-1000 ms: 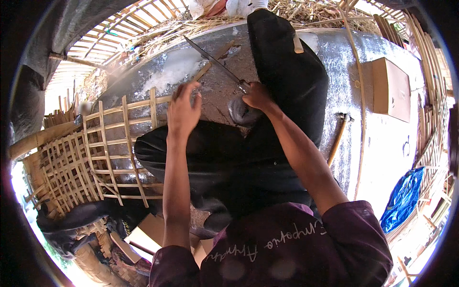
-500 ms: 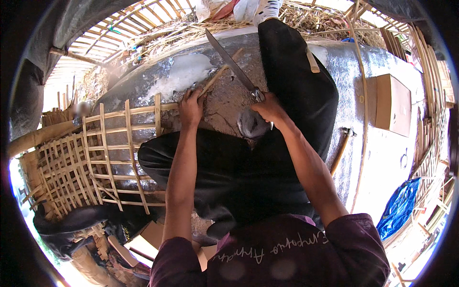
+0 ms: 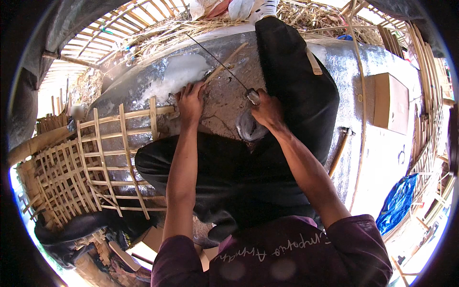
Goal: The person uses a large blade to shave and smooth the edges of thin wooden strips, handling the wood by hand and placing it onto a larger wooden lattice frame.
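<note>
My right hand point(image 3: 267, 111) is wrapped around the handle of a long machete point(image 3: 217, 61). Its blade slants up to the far left and appears as a thin line, seen edge-on. My left hand point(image 3: 191, 101) is closed on a bamboo strip point(image 3: 228, 62) that points up to the right and passes under the blade. Whether blade and strip touch, I cannot tell. Just left of that hand is a lattice of bamboo slats point(image 3: 123, 138), one slat end reaching close to my fingers. A rounded grey object point(image 3: 249, 126) lies below my right hand; its kind is unclear.
My bent legs in black trousers point(image 3: 299, 81) frame the worn grey sheet point(image 3: 224, 112). A hammer point(image 3: 340, 152) and a cardboard box point(image 3: 391, 103) lie to the right, near a blue plastic sheet point(image 3: 397, 203). Woven bamboo point(image 3: 62, 179) stands left; dry straw point(image 3: 315, 21) lies beyond.
The machete blade has turned from showing its flat side to edge-on, and its tip has swung left. My right wrist has rotated. My left hand keeps its grip on the strip.
</note>
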{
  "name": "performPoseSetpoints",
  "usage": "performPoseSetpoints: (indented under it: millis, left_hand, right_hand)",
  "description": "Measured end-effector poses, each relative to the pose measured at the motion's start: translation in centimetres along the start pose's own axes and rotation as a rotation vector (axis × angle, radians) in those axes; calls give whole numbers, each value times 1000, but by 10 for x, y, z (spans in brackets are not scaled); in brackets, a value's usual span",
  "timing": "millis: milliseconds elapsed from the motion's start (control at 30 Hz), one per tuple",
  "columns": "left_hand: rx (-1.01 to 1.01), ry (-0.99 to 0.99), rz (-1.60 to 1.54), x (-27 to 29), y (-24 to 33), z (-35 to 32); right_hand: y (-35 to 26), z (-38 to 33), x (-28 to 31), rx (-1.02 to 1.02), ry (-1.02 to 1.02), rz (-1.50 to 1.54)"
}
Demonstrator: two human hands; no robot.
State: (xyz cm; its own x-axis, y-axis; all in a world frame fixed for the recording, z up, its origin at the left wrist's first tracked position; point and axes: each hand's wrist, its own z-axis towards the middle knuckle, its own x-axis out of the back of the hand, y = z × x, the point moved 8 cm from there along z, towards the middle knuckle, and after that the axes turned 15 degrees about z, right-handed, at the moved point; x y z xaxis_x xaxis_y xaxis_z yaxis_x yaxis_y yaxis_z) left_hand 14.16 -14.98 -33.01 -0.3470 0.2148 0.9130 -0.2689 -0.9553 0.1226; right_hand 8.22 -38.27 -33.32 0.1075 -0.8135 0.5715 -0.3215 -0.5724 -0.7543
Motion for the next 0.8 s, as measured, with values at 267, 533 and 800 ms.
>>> performPoseSetpoints:
  millis: [267,533,800]
  left_hand:
    - [15,73,-40,-6,-5,-4]
    - [38,54,-137,-4,-4,-6]
    - [93,-30,-121,-16,-10,-7]
  right_hand:
    - [4,7,-7,26,0,20]
    - [-73,10,43,364,184,138]
    - [-7,19,-9,33,-29,-7]
